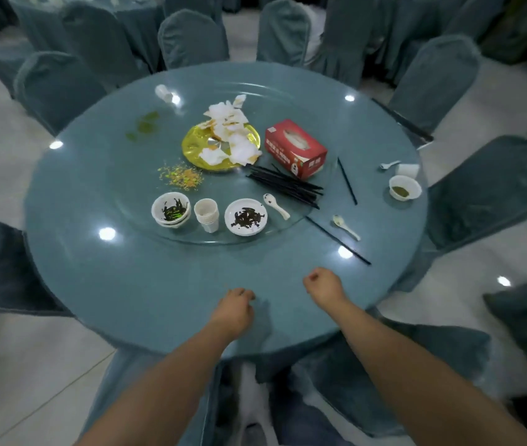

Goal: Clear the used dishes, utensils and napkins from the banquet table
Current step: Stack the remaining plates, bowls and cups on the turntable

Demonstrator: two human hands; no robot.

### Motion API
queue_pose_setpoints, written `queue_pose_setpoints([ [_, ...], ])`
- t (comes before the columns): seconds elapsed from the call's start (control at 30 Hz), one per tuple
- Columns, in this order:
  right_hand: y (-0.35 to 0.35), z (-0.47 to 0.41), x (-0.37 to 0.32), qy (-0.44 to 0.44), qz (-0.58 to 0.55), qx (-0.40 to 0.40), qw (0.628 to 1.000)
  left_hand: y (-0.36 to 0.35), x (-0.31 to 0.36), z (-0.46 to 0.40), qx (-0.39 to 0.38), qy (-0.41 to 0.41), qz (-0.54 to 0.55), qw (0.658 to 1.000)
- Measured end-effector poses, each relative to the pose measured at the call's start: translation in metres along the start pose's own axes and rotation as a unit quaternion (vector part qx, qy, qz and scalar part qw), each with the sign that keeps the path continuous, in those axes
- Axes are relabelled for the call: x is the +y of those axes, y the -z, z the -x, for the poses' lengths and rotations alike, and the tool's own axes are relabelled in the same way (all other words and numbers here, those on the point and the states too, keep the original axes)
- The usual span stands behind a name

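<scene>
my left hand (235,309) hangs over the near edge of the round table (101,284), fingers curled in loosely with nothing in them. my right hand (324,286) is just beside it, also over the near edge, knuckles up and fingers folded into a fist around nothing. neither hand touches any dish.

everything to clear lies farther in, on or around the glass turntable (120,194). closest to my hands on its near rim: a stack of white bowls (171,210) with dark scraps, a stack of paper cups (206,215) just beside it, then a white plate (246,217) with dark scraps and a white spoon (276,206). behind them sits a bundle of black chopsticks (284,186), a red tissue box (296,149), and a gold plate (197,146) heaped with crumpled napkins (230,130). crumbs (181,177) lie left of the gold plate.

off the turntable to my right: a second spoon (345,226), a loose chopstick (339,241) beside it, another single chopstick (347,181), and near the far right edge a small bowl (405,187) with green residue. covered chairs (436,82) ring the table.
</scene>
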State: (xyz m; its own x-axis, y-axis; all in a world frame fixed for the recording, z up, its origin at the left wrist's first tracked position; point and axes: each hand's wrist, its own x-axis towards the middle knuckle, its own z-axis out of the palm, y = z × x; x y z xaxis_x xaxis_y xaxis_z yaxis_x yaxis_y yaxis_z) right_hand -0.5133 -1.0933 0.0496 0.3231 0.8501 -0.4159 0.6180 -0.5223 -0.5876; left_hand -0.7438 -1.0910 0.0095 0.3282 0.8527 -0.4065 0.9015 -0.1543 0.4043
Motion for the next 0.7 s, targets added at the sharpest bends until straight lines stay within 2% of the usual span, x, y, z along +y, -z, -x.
queue_pose_setpoints([
  [0.17,0.058,0.054,0.067,-0.038,0.008,0.053,0.998,-0.027,0.072,0.009,-0.044,-0.057,-0.018,0.997],
  [0.4,0.146,0.093,0.167,-0.097,-0.073,0.138,0.983,-0.063,0.198,0.013,-0.05,-0.115,-0.019,0.992],
  [0.5,0.179,0.097,0.21,-0.118,-0.086,0.132,0.981,-0.082,0.253,0.012,-0.053,-0.129,-0.022,0.99],
  [0.7,0.25,0.089,0.297,-0.096,-0.074,0.084,0.989,-0.114,0.364,0.009,-0.079,-0.132,-0.064,0.986],
])
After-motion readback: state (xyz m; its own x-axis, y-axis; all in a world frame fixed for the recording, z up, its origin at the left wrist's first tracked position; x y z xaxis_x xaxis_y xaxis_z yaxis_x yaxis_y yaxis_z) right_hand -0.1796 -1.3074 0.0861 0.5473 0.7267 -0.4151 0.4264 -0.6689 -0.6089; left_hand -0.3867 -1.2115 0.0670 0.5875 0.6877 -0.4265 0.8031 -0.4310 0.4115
